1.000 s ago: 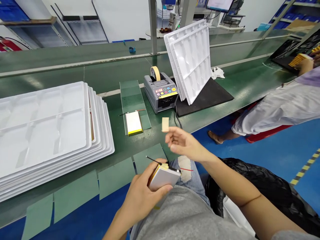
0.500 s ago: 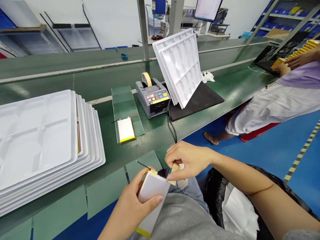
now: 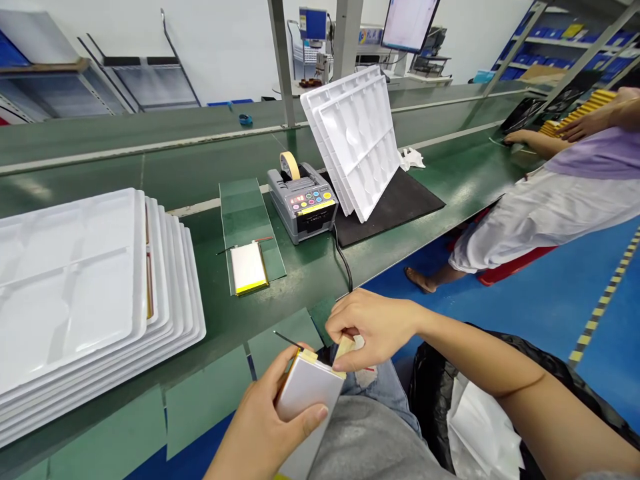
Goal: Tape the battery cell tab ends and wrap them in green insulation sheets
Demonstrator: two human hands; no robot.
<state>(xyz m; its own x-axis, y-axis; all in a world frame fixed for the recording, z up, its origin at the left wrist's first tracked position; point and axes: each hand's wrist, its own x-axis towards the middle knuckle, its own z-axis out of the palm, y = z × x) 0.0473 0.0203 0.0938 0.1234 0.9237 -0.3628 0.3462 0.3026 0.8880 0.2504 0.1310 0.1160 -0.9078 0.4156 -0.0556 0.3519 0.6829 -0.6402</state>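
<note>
My left hand (image 3: 273, 413) is wrapped round a silver pouch battery (image 3: 311, 393), thumb across its flat face, above my lap. A black wire sticks out of the battery's top end, where a patch of pale yellow tape is stuck. At the right corner of that end, my right hand (image 3: 373, 330) pinches a short strip of pale tape (image 3: 345, 348) between thumb and fingers. The strip touches the battery's edge. A second pouch battery (image 3: 249, 267), with a black and a red wire and a yellow band, lies on a green mat (image 3: 245, 200) on the bench.
A tape dispenser (image 3: 303, 203) with a tape roll stands on the bench (image 3: 210, 287). Behind it, white trays (image 3: 357, 140) lean above a black mat (image 3: 400, 213). Stacked white trays (image 3: 70, 267) fill the left. A black-lined bin (image 3: 430, 387) is at my right; a co-worker (image 3: 590, 167) sits beyond.
My right fingers and the tape strip have come slightly down against the battery's corner. The battery has dipped a little in the view, and the co-worker's hand has reached along the bench.
</note>
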